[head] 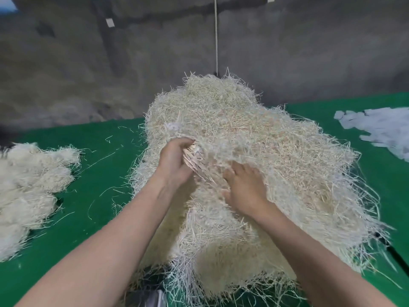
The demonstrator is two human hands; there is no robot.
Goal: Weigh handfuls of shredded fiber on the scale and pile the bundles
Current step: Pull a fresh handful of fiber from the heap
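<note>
Fiber tuft [195, 157] inside left grip [174, 161]

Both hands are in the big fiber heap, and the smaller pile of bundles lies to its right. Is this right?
Not quite. The head view shows the left hand and right hand in the big fiber heap, but the smaller pile of bundles lies to its left.

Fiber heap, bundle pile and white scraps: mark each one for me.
Fiber heap [276, 151]: head view, its bare right slope.
Bundle pile [28, 180]: head view, middle of the pile, far left.
White scraps [380, 129]: head view, middle of the stack, far right.
</note>
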